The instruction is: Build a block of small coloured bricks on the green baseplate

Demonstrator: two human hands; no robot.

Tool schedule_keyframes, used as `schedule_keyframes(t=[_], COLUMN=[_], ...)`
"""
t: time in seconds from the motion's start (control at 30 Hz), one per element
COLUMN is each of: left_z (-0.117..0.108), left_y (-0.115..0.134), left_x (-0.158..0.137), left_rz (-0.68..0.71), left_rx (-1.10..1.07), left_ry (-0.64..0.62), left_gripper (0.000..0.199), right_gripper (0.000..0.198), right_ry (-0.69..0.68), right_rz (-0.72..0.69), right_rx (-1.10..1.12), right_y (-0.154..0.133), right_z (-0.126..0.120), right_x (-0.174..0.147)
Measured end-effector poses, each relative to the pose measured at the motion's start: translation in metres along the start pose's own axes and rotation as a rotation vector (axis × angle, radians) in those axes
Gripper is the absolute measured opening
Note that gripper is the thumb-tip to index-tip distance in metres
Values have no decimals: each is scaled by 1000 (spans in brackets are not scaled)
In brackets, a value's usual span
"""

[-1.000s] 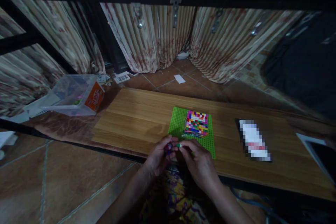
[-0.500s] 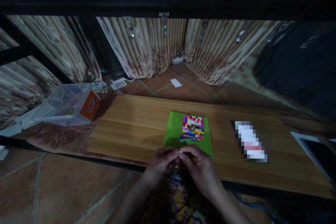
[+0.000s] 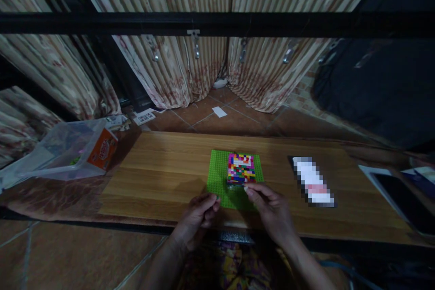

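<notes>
A green studded baseplate [image 3: 215, 170] lies on the wooden table, bearing a block of small multicoloured toy bricks [image 3: 241, 170]. My right hand [image 3: 273, 208] pinches a small white brick [image 3: 246, 187] by the front edge of that block. Left of it, my left hand [image 3: 199, 213] is closed at the baseplate's near left corner. Something tiny and greenish shows at its fingertips, too small to make out. A small clear, shiny item [image 3: 231, 187] rests on the plate just in front of the bricks.
On the wooden tabletop [image 3: 156, 167], a phone-like object with a blurred-out screen [image 3: 314, 181] lies right of the baseplate. A clear plastic bin [image 3: 68, 145] with an orange label stands at the left. A dark tablet-like panel [image 3: 404, 199] is at the far right.
My hands have come apart: the right one has moved forward to the bricks with the white brick, the left one stays back at the left. The whole view has shifted slightly.
</notes>
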State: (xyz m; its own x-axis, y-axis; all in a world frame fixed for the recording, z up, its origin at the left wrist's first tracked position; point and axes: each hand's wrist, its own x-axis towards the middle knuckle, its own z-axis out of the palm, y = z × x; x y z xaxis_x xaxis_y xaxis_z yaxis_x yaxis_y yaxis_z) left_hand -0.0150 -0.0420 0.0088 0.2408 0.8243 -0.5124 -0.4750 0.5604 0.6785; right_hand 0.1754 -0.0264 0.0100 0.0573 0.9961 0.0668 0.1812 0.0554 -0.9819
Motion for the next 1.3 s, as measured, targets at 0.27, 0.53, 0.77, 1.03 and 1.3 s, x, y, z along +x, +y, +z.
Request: schedule_keyframes(t=[0.27,0.53,0.77,1.03,1.3], left_z=[-25,-24,-25,-29,-29], left_y=[13,10,11,10,9], left_x=[8,12,12,13,13], left_rz=[43,41,23,9,9], left_rx=[-1,12,-11,-24,-11], left_ry=[75,46,44,4,12], left_gripper=[31,27,25,25,26], right_gripper=[22,22,20,24,33], right_ry=[134,112,123,176,255], right_rz=[-147,-193,-172,-136,-14], right_rx=[-336,-555,-565,-424,-233], right_y=[-6,0,3,12,18], right_z=[-25,-17,-14,-18,-16], right_x=[60,79,85,82,84])
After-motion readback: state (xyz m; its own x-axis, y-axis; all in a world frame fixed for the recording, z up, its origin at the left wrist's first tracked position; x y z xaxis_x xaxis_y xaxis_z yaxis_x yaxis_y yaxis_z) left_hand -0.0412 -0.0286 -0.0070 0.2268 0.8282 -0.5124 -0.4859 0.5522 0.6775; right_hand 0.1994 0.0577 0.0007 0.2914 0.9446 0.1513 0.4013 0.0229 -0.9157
